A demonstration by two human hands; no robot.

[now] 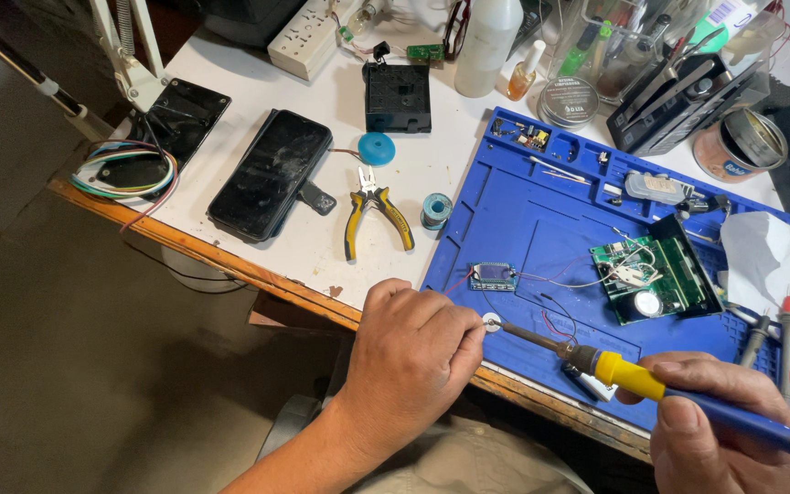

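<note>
My right hand (720,425) grips a soldering iron (669,393) with a blue and yellow handle. Its tip touches a small round white part (492,321) on the blue work mat (541,229). My left hand (413,357) rests at the mat's near edge, its fingertips pinching something at that white part; what they pinch is too small to tell. Thin wires run from there to a small blue display module (493,275) just beyond. A green circuit board (651,274) in a black frame lies to the right on the mat.
Yellow-handled pliers (372,215), a solder spool (435,210) and a black phone (270,174) lie on the white table left of the mat. Bottles, tins, a power strip (308,37) and tool holders crowd the far edge. Test probes (774,334) and a white cloth (770,261) sit at the right.
</note>
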